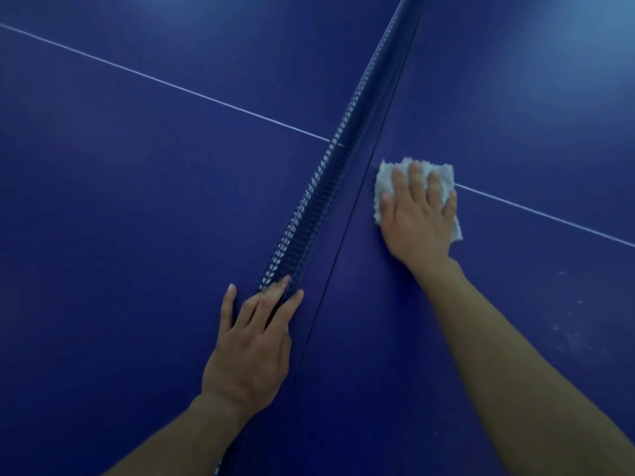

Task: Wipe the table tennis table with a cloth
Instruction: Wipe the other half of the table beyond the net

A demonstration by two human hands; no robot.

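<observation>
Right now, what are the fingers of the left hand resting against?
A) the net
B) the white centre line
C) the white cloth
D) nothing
A: the left hand lies with straight fingers along the net, while the right hand presses the cloth flat on the table.

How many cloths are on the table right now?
1: a white cloth pressed flat under the right hand, beside the net. No other is visible.
</observation>
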